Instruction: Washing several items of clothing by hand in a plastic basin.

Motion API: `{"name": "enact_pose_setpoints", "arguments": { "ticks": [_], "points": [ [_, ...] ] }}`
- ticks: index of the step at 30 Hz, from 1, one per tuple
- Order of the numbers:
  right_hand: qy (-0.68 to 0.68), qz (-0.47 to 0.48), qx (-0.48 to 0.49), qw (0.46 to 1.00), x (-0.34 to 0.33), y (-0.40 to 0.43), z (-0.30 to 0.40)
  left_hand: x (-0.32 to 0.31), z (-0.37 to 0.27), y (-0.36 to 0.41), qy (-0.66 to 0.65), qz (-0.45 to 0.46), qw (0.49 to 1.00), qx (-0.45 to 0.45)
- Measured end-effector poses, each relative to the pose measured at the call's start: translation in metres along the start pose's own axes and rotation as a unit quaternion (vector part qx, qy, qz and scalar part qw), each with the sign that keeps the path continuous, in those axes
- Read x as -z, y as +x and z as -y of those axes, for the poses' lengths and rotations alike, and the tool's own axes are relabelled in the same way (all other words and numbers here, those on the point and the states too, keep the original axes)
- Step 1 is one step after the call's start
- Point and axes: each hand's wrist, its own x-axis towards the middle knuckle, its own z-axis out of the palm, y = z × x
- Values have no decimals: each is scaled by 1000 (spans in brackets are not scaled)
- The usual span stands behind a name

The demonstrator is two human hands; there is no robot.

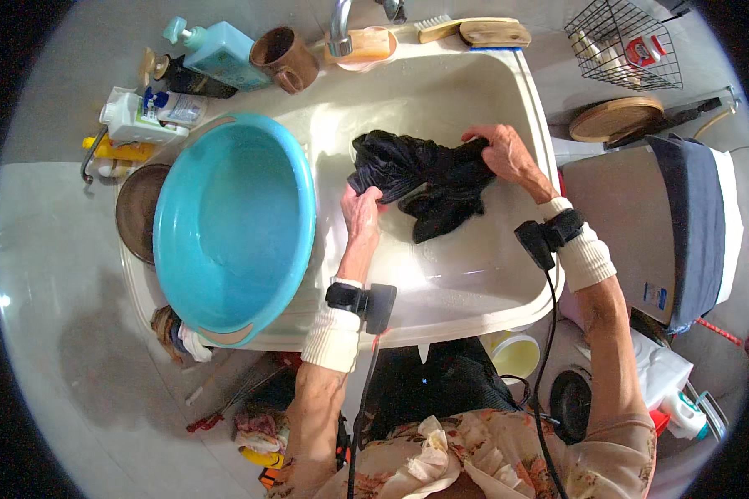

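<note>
A wet-looking black cloth garment (pixel 421 165) is stretched between my two hands inside the white sink basin (pixel 474 287). My left hand (pixel 363 215) grips its lower left edge, near the basin's left side. At the upper right end, my right hand (pixel 505 153) pinches another part of the fabric. A loose fold hangs between the hands toward the basin floor. Which kind of garment it is, I cannot tell. Left of the basin, a large light-blue plastic tub (pixel 237 218) rests on the sink's ledge; its inside looks smooth and pale.
A chrome faucet (pixel 342 31) overhangs the basin's back edge. Along that edge stand a soap bar on a dish (pixel 365 47), wooden brushes (pixel 493 32), a brown mug (pixel 285 59) and a teal pump bottle (pixel 228 53). A cloth-draped washing machine (pixel 624 218) stands at the right. Cables trail from both wrists.
</note>
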Motion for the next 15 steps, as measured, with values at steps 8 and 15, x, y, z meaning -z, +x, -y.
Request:
{"name": "enact_pose_setpoints", "arguments": {
  "ticks": [8,15],
  "points": [
    [-91,150,-2,985,-37,-12,-51,28,34,-6,283,25,957,-55],
    [-248,260,5,933,-161,-26,10,63,50,-45,256,38,961,-100]
  ]
}}
